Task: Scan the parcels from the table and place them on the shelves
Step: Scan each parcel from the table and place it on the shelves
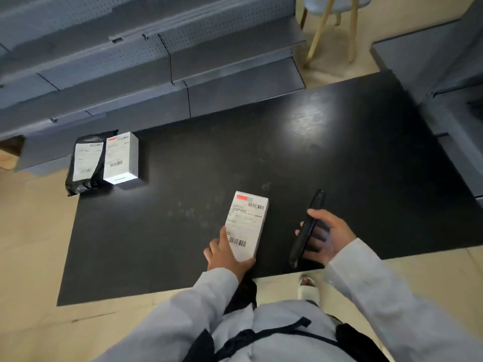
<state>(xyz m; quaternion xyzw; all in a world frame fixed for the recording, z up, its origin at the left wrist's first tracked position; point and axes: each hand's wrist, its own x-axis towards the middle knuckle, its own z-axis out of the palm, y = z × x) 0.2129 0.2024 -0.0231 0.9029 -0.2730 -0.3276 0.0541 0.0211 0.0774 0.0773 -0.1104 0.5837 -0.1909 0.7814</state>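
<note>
- Dark counter point(339, 152) fills the middle of the view, with grey shelves point(156, 74) along its far side and pale floor all round.
- Near the counter's front edge, a white parcel point(247, 226) is held label-up; its long axis runs from the person toward the shelves, tilted slightly right, with one barcode at the near end and another at the far end.
- Left hand point(226, 253) grips the parcel's near end, thumb on the label's left edge and fingers curled beneath.
- Just right of the parcel, apart from it, the right hand point(326, 235) is wrapped round a dark handheld scanner point(307, 228), which lies roughly parallel to the parcel and shows its thin edge to the camera.
- My judgement: the scan comes next, and the scanner must turn left to face the label.
- Well away from the parcel, at the counter's far left corner, a white box point(121, 158) and a black bag parcel point(86, 163) touch side by side, nearer the left hand.
</note>
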